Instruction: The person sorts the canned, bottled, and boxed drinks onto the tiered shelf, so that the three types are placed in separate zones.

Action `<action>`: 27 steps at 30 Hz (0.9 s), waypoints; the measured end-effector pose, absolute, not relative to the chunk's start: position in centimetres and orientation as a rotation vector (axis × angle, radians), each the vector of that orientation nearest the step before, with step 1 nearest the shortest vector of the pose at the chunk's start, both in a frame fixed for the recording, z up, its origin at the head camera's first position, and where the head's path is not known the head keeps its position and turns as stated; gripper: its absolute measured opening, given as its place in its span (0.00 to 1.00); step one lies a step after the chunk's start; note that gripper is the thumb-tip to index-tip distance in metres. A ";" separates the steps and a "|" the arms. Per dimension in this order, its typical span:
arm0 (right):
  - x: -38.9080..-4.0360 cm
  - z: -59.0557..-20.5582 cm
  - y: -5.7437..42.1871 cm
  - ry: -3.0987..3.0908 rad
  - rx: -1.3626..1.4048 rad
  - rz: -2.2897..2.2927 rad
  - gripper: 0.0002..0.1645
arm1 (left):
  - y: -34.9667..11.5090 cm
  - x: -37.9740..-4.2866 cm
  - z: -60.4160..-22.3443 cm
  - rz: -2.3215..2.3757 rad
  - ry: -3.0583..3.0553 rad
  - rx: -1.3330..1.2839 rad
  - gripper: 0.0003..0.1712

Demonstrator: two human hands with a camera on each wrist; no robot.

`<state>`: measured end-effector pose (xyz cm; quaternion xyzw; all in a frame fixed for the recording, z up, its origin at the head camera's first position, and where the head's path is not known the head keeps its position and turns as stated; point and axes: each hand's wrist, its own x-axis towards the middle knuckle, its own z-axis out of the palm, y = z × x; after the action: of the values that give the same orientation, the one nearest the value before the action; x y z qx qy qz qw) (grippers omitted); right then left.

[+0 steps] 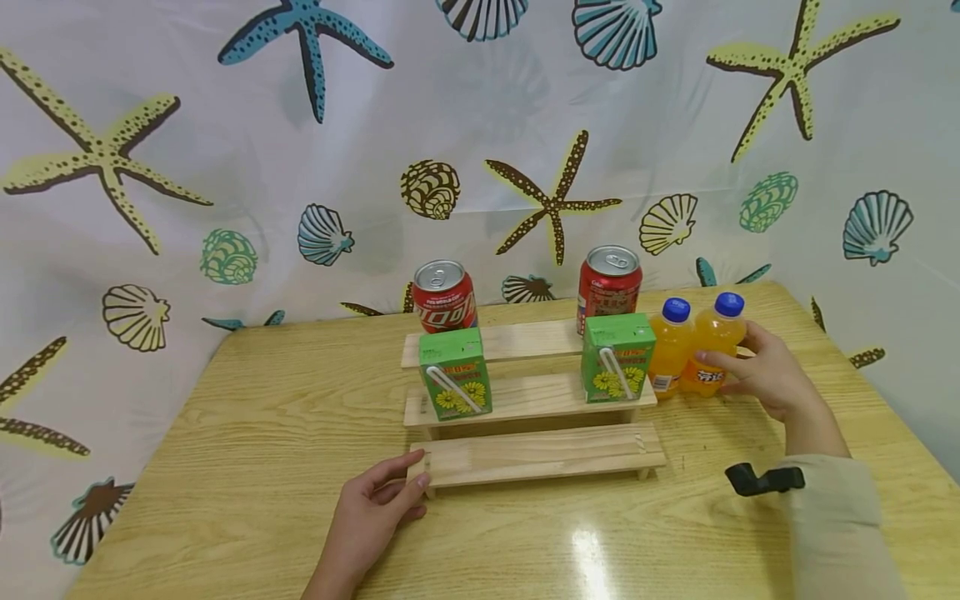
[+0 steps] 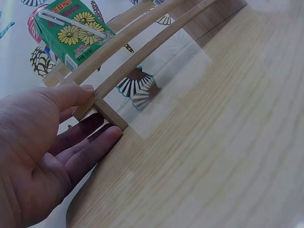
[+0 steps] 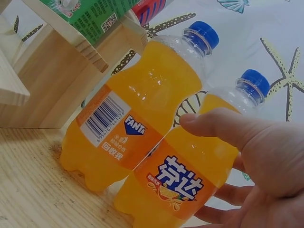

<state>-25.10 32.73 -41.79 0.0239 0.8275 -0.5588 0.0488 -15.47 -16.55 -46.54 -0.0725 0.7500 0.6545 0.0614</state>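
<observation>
A three-tier wooden step shelf (image 1: 536, 457) stands on the table. My left hand (image 1: 375, 510) holds the left end of its lowest step, thumb on top and fingers by the leg (image 2: 111, 114). At the right, my right hand (image 1: 780, 371) grips an orange Fanta bottle (image 1: 716, 333) with a blue cap. The thumb lies across its front, while the other fingers are partly hidden behind it. A second Fanta bottle (image 3: 137, 102) stands upright between the held one and the shelf. Both bottles are on the tabletop, side by side.
Two green drink cartons with straws, a left one (image 1: 456, 375) and a right one (image 1: 618, 358), stand on the middle step. Behind them a left red cola can (image 1: 444, 298) and a right one (image 1: 609, 287) are on the top step. A patterned curtain (image 1: 360, 150) hangs behind the table (image 1: 285, 417).
</observation>
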 end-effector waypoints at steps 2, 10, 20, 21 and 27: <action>-25.1 -41.8 32.7 2.525 0.073 -1.703 0.50 | -16.6 -15.5 -46.5 1.979 2.269 -0.217 0.24; -25.1 -42.0 32.8 2.575 0.050 -1.702 0.46 | -16.5 -15.4 -46.6 1.979 2.270 -0.223 0.24; -24.9 -41.9 32.8 2.646 0.072 -1.691 0.45 | -16.6 -15.4 -46.6 1.982 2.264 -0.222 0.24; -24.8 -41.9 32.8 2.654 0.079 -1.689 0.44 | -16.6 -15.4 -46.6 1.981 2.265 -0.222 0.24; -24.6 -41.7 32.9 2.687 0.098 -1.682 0.42 | -16.6 -15.5 -46.7 1.976 2.270 -0.217 0.24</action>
<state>-24.57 32.90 -41.70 0.0308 0.8472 -0.5302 -0.0150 -15.51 -16.58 -46.67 -0.0719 0.7508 0.6537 0.0619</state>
